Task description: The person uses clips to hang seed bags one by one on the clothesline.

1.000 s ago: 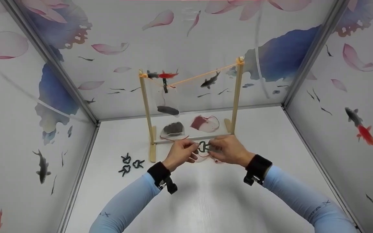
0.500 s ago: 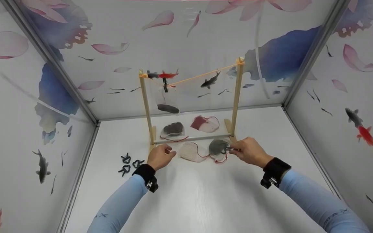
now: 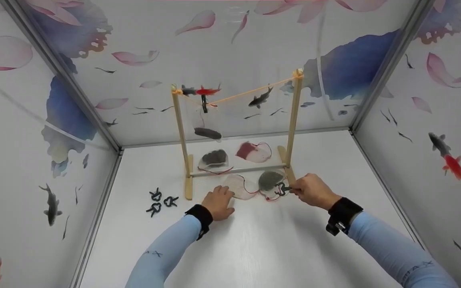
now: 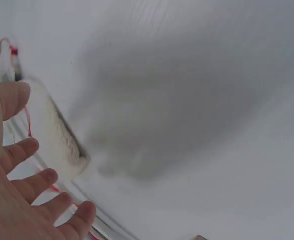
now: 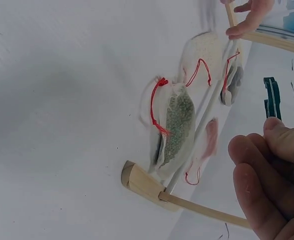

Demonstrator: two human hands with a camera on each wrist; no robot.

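Observation:
In the head view my right hand pinches a dark green clip between thumb and fingers, beside a drawstring pouch with green contents. The right wrist view shows that clip held apart from the pouches. My left hand has its fingers spread at the left edge of a pouch with pale contents; whether they touch is unclear. The left wrist view shows the same pale pouch beyond the fingers. A pouch with dark contents hangs from a clip on an orange string.
Wooden posts with a low crossbar carry the string. Behind the crossbar lie a dark-filled pouch and a reddish pouch. Three loose clips lie at the left. Printed walls enclose the white table.
Both hands were together at the clip. The right hand has moved right with it. The left hand let go, drew back left, then came to the pale pouch with fingers spread.

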